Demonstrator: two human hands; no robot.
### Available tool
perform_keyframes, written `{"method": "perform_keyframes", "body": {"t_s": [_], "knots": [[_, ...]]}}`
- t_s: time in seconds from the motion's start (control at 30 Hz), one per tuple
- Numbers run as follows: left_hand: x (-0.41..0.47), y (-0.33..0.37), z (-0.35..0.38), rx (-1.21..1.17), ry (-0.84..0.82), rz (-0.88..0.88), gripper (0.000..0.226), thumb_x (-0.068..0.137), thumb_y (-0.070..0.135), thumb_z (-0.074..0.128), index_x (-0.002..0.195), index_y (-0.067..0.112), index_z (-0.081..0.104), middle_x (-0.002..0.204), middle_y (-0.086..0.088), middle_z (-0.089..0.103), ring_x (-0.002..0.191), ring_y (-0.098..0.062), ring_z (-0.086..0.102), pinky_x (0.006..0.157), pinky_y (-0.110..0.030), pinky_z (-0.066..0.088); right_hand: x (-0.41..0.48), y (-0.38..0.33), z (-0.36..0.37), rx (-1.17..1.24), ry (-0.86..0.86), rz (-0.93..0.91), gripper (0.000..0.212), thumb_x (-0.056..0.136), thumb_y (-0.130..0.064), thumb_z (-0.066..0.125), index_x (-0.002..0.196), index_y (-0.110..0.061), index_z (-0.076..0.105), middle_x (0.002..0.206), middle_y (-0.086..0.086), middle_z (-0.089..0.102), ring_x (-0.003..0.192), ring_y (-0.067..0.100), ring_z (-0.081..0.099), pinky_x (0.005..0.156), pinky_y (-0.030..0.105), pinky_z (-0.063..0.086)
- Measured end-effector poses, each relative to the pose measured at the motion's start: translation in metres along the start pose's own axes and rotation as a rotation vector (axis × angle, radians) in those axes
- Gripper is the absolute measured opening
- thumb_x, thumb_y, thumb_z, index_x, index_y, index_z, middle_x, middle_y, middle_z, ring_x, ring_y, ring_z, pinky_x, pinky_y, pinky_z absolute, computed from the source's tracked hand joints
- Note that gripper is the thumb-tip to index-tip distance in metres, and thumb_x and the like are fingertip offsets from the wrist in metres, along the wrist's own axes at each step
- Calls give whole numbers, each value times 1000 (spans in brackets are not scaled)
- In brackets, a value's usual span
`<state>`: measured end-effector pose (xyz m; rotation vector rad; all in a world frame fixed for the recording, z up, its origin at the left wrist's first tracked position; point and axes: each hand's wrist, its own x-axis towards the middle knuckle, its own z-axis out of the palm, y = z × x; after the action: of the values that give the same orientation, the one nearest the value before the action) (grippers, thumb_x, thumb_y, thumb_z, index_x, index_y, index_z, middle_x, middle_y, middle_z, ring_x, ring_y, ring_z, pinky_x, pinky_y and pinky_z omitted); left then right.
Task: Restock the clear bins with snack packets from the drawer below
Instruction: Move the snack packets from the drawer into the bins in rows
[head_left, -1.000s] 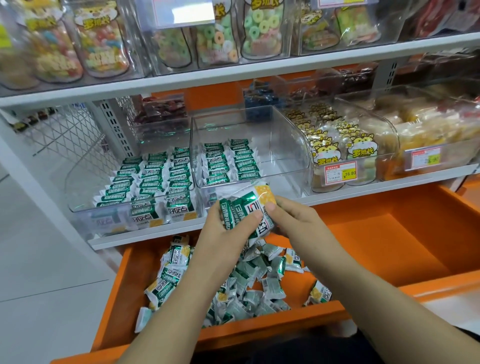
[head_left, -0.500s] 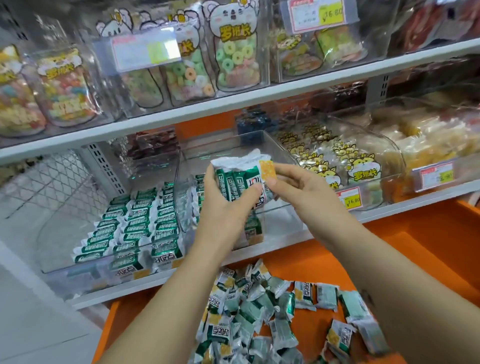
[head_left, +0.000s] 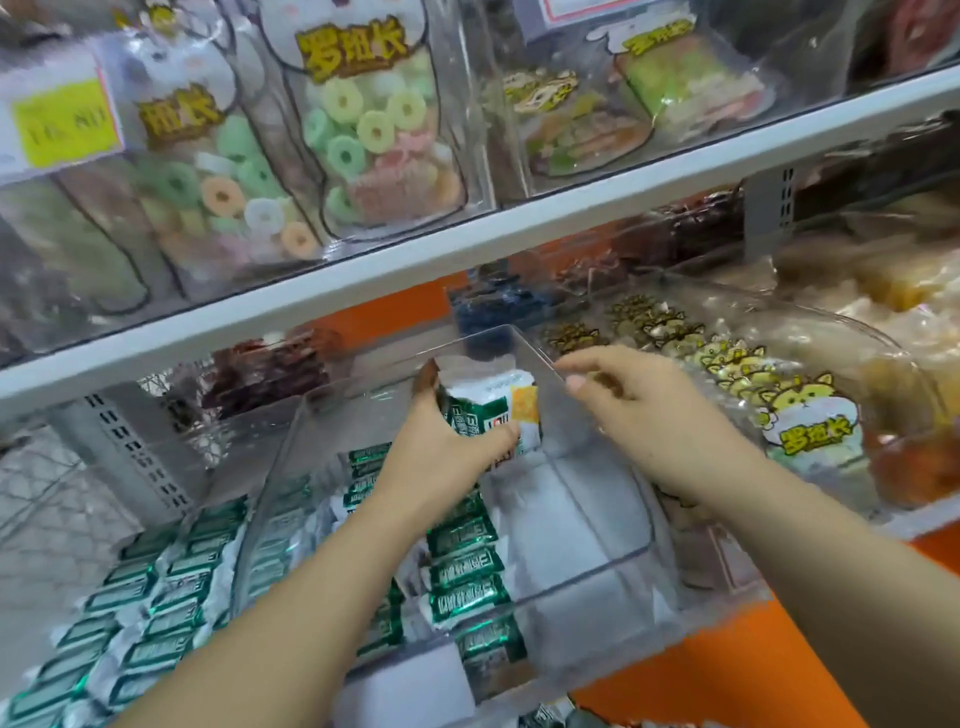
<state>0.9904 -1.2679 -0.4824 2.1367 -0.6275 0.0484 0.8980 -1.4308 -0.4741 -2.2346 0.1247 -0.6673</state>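
My left hand (head_left: 441, 447) grips a small stack of green-and-white snack packets (head_left: 493, 410) and holds it inside the middle clear bin (head_left: 597, 592), toward the bin's back. More of the same packets (head_left: 462, 561) lie in rows along the bin's left side, while its right side shows bare floor. My right hand (head_left: 639, 410) hovers at the rim of the bin's right wall with fingers loosely curled and no packet in it. Whether it touches the rim I cannot tell. The orange drawer (head_left: 727, 675) shows below, with a few loose packets (head_left: 550, 717) at the bottom edge.
The clear bin to the left is packed with rows of the same green packets (head_left: 156, 597). To the right is a bin of yellow cartoon-print bags (head_left: 800, 415). The white upper shelf (head_left: 467, 244) hangs close above, carrying bags of ring candy (head_left: 363, 130).
Both hands rose from above the drawer to the middle bin. The left hand carried the stack into the bin, and the right hand let go of it and moved to the right wall.
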Motion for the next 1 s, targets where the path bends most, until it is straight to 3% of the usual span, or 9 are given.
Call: {"method": "perform_keyframes", "body": {"t_s": [0.13, 0.23, 0.3, 0.4, 0.53, 0.6, 0.7, 0.83, 1.0], "knots": [[26, -5, 4, 159, -93, 77, 54, 76, 28, 77, 118, 37, 45, 100, 29, 56, 79, 27, 50, 60, 3, 37, 14, 13, 0, -18, -15, 42, 24, 93, -26, 58, 114, -21, 69, 102, -13, 65, 90, 0, 54, 78, 15, 37], [41, -5, 8, 249, -165, 128, 45, 76, 21, 77, 93, 47, 44, 93, 34, 50, 78, 31, 46, 61, 5, 35, 18, 17, -2, -47, -26, 23, 19, 92, -27, 59, 106, -25, 72, 85, -21, 58, 73, -8, 52, 62, 6, 36], [49, -9, 10, 299, -205, 112, 43, 77, 19, 76, 86, 44, 43, 86, 36, 47, 81, 23, 53, 61, 2, 36, 17, 18, -4, -34, -37, 26, 18, 93, -28, 58, 106, -27, 71, 81, -24, 58, 59, -16, 49, 52, 2, 36], [58, -18, 13, 355, -248, 45, 57, 75, 31, 77, 112, 45, 35, 100, 34, 44, 98, -2, 49, 75, -18, 39, 14, 18, -5, 3, -42, 32, 20, 94, -26, 56, 108, -27, 70, 65, -23, 50, 47, -21, 44, 45, 3, 34], [71, -24, 18, 397, -321, 17, 77, 76, 35, 76, 139, 35, 31, 119, 18, 45, 103, -5, 42, 84, -21, 32, 13, 19, -4, 41, -35, 40, 20, 94, -26, 57, 108, -25, 70, 57, -23, 45, 46, -24, 42, 44, 2, 33], [78, -27, 16, 415, -374, 17, 85, 76, 36, 76, 145, 33, 27, 135, 15, 44, 112, -6, 43, 91, -21, 34, 13, 19, -4, 65, -40, 46, 19, 93, -27, 58, 107, -26, 71, 50, -24, 48, 45, -23, 43, 43, 2, 33], [88, -31, 16, 558, -461, -30, 100, 74, 49, 73, 151, 36, 9, 157, 7, 22, 137, -19, 34, 109, -34, 33, 14, 20, -4, 81, -64, 49, 19, 93, -27, 58, 107, -27, 70, 42, -36, 46, 45, -23, 43, 41, 2, 32], [93, -30, 28, 731, -542, -3, 97, 82, 50, 68, 153, 28, 5, 160, 3, 13, 143, -23, 23, 112, -36, 26, 14, 21, -3, 82, -70, 49, 19, 93, -28, 58, 107, -29, 70, 42, -40, 43, 45, -23, 43, 40, 2, 32], [90, -38, 38, 784, -453, 115, 92, 80, 54, 68, 152, 26, 19, 157, 1, 23, 139, -23, 28, 114, -38, 28, 14, 22, -3, 85, -63, 34, 18, 93, -27, 58, 106, -28, 70, 42, -40, 43, 44, -22, 43, 41, 2, 32]]}}
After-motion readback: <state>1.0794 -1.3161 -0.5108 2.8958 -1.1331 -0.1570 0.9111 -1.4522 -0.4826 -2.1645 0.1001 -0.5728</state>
